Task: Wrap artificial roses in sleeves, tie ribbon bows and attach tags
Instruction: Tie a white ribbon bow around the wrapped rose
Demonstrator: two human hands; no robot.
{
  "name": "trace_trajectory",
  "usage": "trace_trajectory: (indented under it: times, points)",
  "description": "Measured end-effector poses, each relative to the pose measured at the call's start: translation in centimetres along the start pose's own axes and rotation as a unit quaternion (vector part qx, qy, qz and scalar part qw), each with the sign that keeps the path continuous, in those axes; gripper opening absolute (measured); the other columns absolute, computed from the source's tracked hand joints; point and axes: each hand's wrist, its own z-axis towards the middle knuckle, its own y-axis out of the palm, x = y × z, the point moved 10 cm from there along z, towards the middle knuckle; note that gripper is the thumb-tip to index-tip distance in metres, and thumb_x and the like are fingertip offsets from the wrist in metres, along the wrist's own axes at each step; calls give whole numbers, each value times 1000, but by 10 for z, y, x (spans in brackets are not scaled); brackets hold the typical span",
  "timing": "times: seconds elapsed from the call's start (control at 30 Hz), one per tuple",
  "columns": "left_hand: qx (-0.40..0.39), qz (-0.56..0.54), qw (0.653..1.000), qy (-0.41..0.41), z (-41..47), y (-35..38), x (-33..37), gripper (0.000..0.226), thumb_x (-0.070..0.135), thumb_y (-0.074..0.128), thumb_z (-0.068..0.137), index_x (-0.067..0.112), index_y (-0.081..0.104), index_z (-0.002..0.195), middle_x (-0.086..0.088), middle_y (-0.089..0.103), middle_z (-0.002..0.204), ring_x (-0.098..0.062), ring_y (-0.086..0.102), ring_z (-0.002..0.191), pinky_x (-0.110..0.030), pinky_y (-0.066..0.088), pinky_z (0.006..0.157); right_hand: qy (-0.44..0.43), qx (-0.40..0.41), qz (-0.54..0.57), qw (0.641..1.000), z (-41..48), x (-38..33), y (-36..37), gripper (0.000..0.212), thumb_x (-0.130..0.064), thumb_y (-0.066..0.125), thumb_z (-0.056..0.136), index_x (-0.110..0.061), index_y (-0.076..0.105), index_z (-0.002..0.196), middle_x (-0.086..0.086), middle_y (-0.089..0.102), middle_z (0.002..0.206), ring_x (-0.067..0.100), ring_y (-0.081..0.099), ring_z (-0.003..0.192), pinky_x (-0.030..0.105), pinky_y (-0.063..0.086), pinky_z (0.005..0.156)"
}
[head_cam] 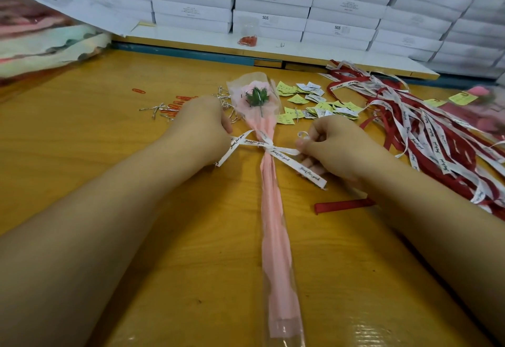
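A pink artificial rose [255, 97] lies in a long clear and pink sleeve [273, 223] down the middle of the yellow table [109, 133], bloom end far from me. A white printed ribbon [276, 151] is knotted around the sleeve's neck, with two tails hanging down. My left hand [200, 125] pinches the ribbon's left loop. My right hand [332, 149] pinches the right loop, a small curl of ribbon showing above its fingers.
Yellow and white tags [311, 103] are scattered beyond the rose. A heap of red and white ribbons [426, 133] lies at the right, one red strip [341, 205] nearer. Silver twist ties [161, 110] and red paper clips [177, 106] lie left. Stacked white boxes [273, 4] line the back.
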Motion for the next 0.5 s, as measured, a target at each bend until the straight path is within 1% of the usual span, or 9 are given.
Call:
trace_trajectory:
  times: [0.1, 0.17, 0.2, 0.23, 0.27, 0.3, 0.37, 0.43, 0.5]
  points:
    - [10, 21, 1000, 5, -1, 0, 1, 29, -6, 51, 84, 13, 72, 92, -11, 66, 98, -27, 61, 92, -34, 51, 79, -1, 10, -33, 999, 4, 1, -2, 25, -11, 54, 96, -3, 52, 73, 6, 64, 61, 5, 61, 43, 14, 47, 41]
    - [15, 33, 999, 13, -1, 1, 3, 28, -4, 51, 85, 12, 71, 96, -10, 64, 95, -26, 59, 87, -32, 48, 74, -6, 23, -55, 998, 7, 1, -4, 21, -12, 54, 96, -4, 52, 77, 1, 64, 53, 8, 64, 44, 18, 52, 43]
    - [17, 37, 999, 18, -1, 2, 4, 28, -4, 51, 85, 12, 71, 97, -9, 64, 95, -25, 58, 87, -32, 47, 73, -11, 32, -61, 998, 8, 1, -6, 20, -13, 55, 96, -5, 52, 79, 0, 64, 49, 10, 65, 47, 21, 55, 46]
    - [16, 38, 999, 24, -1, 3, 6, 29, -5, 50, 85, 12, 70, 98, -10, 64, 97, -25, 58, 88, -32, 48, 74, -15, 42, -57, 997, 9, 1, -9, 19, -14, 56, 95, -4, 53, 80, 0, 64, 48, 12, 67, 49, 24, 57, 49]
    - [14, 36, 999, 30, -2, 5, 7, 30, -5, 49, 86, 12, 69, 98, -10, 64, 99, -25, 58, 89, -32, 48, 74, -16, 50, -41, 998, 10, 1, -12, 18, -14, 57, 95, -3, 54, 80, 2, 65, 50, 15, 68, 51, 26, 58, 50]
    - [10, 29, 999, 37, -2, 7, 7, 29, -5, 47, 87, 13, 68, 96, -9, 63, 98, -24, 58, 87, -30, 47, 71, -14, 55, -14, 998, 9, 3, -14, 18, -13, 58, 94, -2, 55, 81, 4, 66, 52, 16, 69, 52, 25, 57, 48]
    - [1, 1, 999, 42, -3, 10, 6, 26, -2, 44, 90, 17, 63, 89, -3, 60, 91, -18, 58, 71, -22, 43, 54, -3, 54, 41, 998, 8, 7, -15, 18, -13, 59, 94, -1, 57, 81, 8, 67, 60, 17, 69, 52, 22, 54, 46]
    - [6, -35, 998, 42, -4, 9, 6, 22, 10, 41, 97, 14, 61, 89, 1, 58, 83, -13, 60, 50, -18, 40, 36, 2, 48, 67, 997, 8, 8, -13, 18, -15, 58, 94, -3, 59, 81, 8, 67, 65, 16, 69, 52, 20, 52, 45]
    - [24, -66, 996, 57, -6, 5, 10, 28, 25, 41, 100, 13, 62, 88, 3, 57, 75, -9, 58, 39, -15, 36, 30, -3, 43, 66, 997, 9, 5, -11, 19, -18, 58, 95, -3, 60, 83, 8, 67, 67, 15, 69, 52, 20, 53, 47]
